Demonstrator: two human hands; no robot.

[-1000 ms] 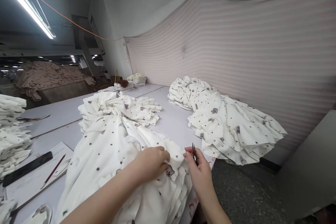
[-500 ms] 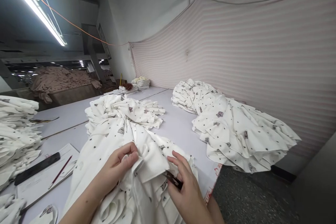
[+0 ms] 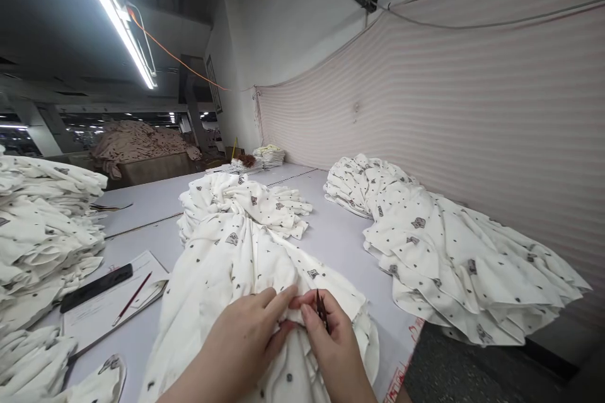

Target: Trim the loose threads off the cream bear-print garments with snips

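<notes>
Pink-striped sheeting (image 3: 449,113) hangs across the upper right of the frame, with a lit tube lamp (image 3: 113,12) and an orange cord (image 3: 174,56) at upper left; a mauve heap of cloth (image 3: 137,141) lies beyond the table at middle left; across the middle runs a pale table (image 3: 331,230), its near right edge marked in red, with dark speckled floor (image 3: 454,359) below it at lower right. On the table, from the centre down to the lower middle, lies the middle pile (image 3: 227,271) of white cloth with small dark prints, gathered at its far end; both hands work at its near part; the left hand (image 3: 241,337) is bent nearly closed, thumb and fingers pinching a fold of it; the right hand (image 3: 331,340), beside it and also nearly closed, has dark snips (image 3: 322,310) held in the grip, tips upward, while its thumb and forefinger meet at the same fold. Right of centre, a second printed pile (image 3: 454,245) hangs partly past the table edge; at far left stands a white stack (image 3: 42,220); between that stack and the middle pile, a black phone (image 3: 97,288) and a slim red pencil (image 3: 133,299) lie on white paper (image 3: 85,327); folded pieces (image 3: 269,155) sit at the table's far end.
</notes>
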